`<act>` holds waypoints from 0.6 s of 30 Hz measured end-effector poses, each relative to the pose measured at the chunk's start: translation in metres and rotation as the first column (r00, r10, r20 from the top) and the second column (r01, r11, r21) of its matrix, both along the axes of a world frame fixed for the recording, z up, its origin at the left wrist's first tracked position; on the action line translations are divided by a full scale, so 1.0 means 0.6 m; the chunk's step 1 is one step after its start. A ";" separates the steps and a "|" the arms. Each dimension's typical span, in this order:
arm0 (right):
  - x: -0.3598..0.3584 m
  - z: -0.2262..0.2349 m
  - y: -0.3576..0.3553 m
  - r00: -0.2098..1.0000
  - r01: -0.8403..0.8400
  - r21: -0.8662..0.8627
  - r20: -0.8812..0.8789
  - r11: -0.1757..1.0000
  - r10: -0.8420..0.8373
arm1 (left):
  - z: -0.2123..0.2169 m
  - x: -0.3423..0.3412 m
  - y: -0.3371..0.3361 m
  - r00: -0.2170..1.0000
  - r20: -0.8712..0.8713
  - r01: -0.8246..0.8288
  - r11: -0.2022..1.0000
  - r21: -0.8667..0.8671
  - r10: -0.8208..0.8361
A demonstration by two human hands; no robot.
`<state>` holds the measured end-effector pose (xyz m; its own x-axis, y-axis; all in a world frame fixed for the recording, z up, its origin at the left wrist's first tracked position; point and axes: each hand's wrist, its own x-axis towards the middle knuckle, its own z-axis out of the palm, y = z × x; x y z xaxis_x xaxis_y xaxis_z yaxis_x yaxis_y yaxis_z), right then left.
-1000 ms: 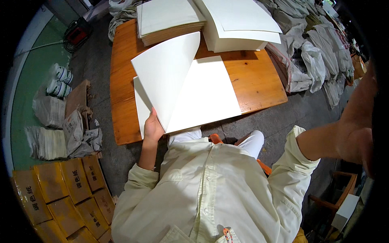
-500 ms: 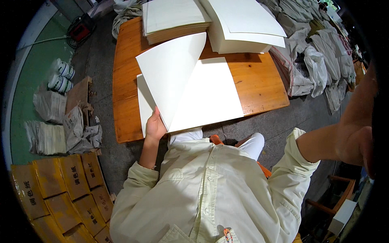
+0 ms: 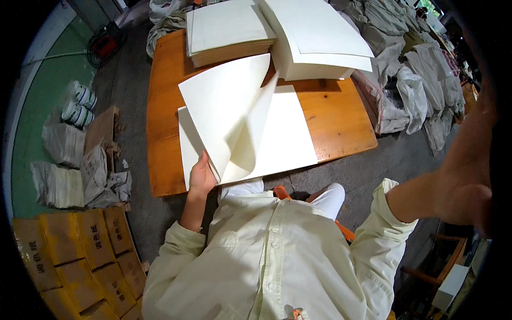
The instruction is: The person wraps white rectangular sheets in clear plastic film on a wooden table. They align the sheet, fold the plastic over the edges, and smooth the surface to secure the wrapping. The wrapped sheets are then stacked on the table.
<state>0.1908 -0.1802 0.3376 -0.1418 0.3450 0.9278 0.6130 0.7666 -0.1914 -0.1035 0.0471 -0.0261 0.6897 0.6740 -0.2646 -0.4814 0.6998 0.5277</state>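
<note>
Large white paper sheets (image 3: 292, 130) lie at the near edge of a wooden table (image 3: 341, 120). My left hand (image 3: 201, 175) is closed on their near left edge, thumb on top. On its right side, a bundle of sheets (image 3: 221, 90) stands raised and fanned. Beside that, one thin sheet (image 3: 262, 128) curls upright with a shadowed fold at its base. My right hand (image 3: 469, 200) is held up close at the right rim, away from the paper. It is dark and cut off there, so its fingers cannot be made out.
At the table's back stand two paper stacks, a left one (image 3: 232, 29) and a taller right one (image 3: 320, 29). Cardboard boxes (image 3: 88, 266) fill the lower left. Wrapped bundles (image 3: 58, 184) and white tubs (image 3: 79, 113) line the left. Grey sacks (image 3: 392, 101) heap up on the right.
A single sheet has risen from the flat paper and now curls beside the raised bundle. My left hand keeps its hold. The whole view has shifted slightly.
</note>
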 end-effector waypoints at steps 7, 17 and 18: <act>0.002 -0.109 0.105 0.927 0.203 -0.325 -0.239 0.923 -0.288 | 0.003 -0.001 -0.002 0.997 0.067 0.037 0.999 0.000 -0.037; 0.076 -0.486 0.146 0.322 -0.498 -0.779 -0.574 0.381 -0.753 | -0.012 -0.007 0.000 0.986 0.160 0.043 0.999 0.003 -0.043; 0.077 -0.488 0.146 0.295 -0.509 -0.760 -0.595 0.404 -0.748 | -0.014 -0.007 0.000 0.986 0.160 0.044 0.999 0.010 -0.045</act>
